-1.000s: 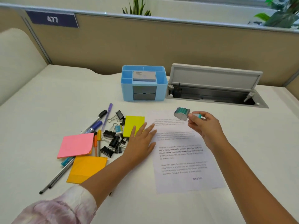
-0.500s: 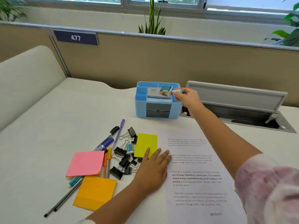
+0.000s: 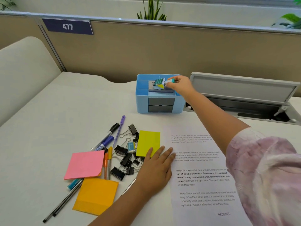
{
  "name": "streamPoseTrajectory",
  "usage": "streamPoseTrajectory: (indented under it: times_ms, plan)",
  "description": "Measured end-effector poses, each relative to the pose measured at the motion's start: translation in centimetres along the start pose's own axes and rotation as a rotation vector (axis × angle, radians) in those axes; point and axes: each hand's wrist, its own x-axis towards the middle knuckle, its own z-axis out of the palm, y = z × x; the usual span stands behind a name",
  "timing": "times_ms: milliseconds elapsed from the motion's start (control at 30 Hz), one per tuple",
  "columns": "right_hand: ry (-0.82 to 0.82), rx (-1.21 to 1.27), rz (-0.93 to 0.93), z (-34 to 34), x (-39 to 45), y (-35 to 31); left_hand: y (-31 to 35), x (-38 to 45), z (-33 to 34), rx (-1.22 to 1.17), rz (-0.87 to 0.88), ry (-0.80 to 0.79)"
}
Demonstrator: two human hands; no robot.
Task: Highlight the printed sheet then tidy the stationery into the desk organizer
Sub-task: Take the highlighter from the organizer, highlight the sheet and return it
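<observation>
My right hand (image 3: 179,86) pinches the teal handle of a small roller stamp (image 3: 159,83) and holds it over the grey pad (image 3: 162,90) lying in the top of the blue desk organizer (image 3: 141,101). My left hand (image 3: 156,167) rests flat on the desk, fingers straight, touching the left edge of the printed sheet (image 3: 200,173) and the lime sticky pad (image 3: 148,142). Pens and markers (image 3: 107,141), black binder clips (image 3: 127,159), a pink sticky pad (image 3: 84,165) and an orange sticky pad (image 3: 96,194) lie to the left of the sheet.
A beige partition (image 3: 146,51) with a "477" label stands behind the desk. An open cable tray (image 3: 244,101) with a raised grey lid sits right of the organizer. A small blue eraser (image 3: 131,146) lies among the clips. Plants stand beyond the partition.
My right hand carried the roller stamp from above the sheet up to the organizer and now holds it over the grey pad. My left hand stayed flat on the desk.
</observation>
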Motion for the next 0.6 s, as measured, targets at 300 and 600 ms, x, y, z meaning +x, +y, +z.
streamPoseTrajectory:
  times_ms: [300,600]
  plan:
    - [-0.009,-0.23,-0.083,-0.11,0.39,0.04,0.08,0.03,-0.22,-0.008,-0.011,-0.01]
    - [-0.007,-0.386,-0.152,-0.21,0.25,0.66,0.12,0.05,-0.32,-0.022,-0.017,-0.018]
